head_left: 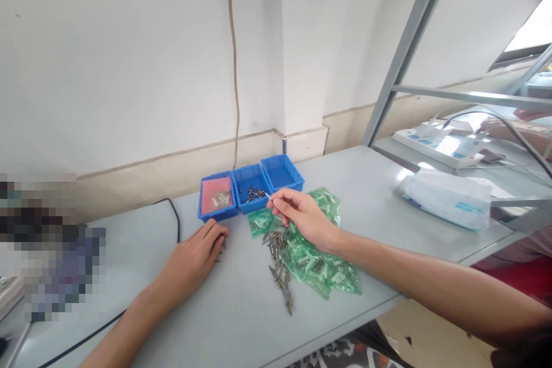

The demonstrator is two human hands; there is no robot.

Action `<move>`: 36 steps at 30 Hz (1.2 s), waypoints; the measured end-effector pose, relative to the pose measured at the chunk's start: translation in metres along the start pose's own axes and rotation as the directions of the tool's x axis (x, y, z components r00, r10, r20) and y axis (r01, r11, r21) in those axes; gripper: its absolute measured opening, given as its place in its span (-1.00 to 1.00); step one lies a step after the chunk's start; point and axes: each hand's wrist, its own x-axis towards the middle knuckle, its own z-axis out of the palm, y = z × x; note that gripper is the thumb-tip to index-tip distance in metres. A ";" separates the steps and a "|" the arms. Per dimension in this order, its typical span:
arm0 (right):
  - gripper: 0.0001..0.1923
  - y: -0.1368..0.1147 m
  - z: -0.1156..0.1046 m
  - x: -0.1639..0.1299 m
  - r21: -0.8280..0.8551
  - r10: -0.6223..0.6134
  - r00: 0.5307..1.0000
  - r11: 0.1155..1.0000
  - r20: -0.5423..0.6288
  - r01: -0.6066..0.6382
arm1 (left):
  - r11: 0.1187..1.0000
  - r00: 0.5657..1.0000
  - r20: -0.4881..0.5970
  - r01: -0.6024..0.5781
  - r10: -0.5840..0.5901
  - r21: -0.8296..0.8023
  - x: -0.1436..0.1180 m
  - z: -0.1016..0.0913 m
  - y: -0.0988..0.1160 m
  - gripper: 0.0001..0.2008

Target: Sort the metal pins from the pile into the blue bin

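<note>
Resting flat near the tabletop's (366,184) front edge, the left hand (194,259) is lying open, its fingertips touching a few small metal pins (222,245). Further back, the right hand (302,215) is pinching a thin white stick (268,196) over the middle blue bin (250,187), above green packets (321,267) and scattered pins (279,267).

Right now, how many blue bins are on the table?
3, side by side near the wall: the left blue bin holds a pink sheet, the middle blue bin small metal parts, the right blue bin looks empty.
</note>
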 end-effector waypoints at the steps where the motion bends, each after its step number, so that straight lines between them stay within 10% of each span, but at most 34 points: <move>1: -0.69 0.000 0.000 0.000 -0.005 -0.002 1.000 1.000 0.000 0.002 | 1.000 1.000 -0.002 -0.003 0.003 0.001 0.000 0.000 0.000 -0.72; 36: -0.81 0.005 0.001 -0.005 -0.171 -0.140 0.990 0.976 -0.010 0.136 | 1.000 0.999 -0.051 0.009 -0.008 0.016 0.001 0.004 -0.004 -0.70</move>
